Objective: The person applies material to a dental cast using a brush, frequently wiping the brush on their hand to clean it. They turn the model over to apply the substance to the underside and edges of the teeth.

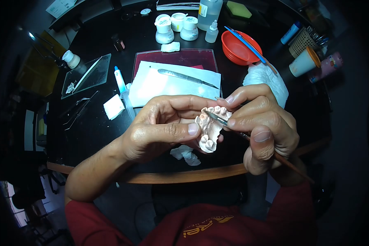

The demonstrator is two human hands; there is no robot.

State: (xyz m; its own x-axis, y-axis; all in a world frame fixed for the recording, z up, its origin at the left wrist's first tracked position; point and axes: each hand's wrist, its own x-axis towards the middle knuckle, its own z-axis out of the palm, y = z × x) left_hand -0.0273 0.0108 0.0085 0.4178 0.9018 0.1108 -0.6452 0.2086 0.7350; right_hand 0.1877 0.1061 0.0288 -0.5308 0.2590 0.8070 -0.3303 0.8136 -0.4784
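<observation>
A pale pink dental cast, a horseshoe of teeth on its base, is held up above the front of the desk. My left hand grips it, with the thumb on its near left side and fingers curled behind. In my right hand is a slim paintbrush with a tapered brown handle and a metal ferrule. Its tip lies at the teeth on the cast's upper left. Beyond the hands, a scalpel rests on a white paper sheet. Crumpled tissue lies below the cast.
White-capped jars and a dropper bottle stand at the back. An orange-red bowl with a blue stick across it is back right, beside crumpled white paper. On the left are a glass slab, a syringe and tweezers.
</observation>
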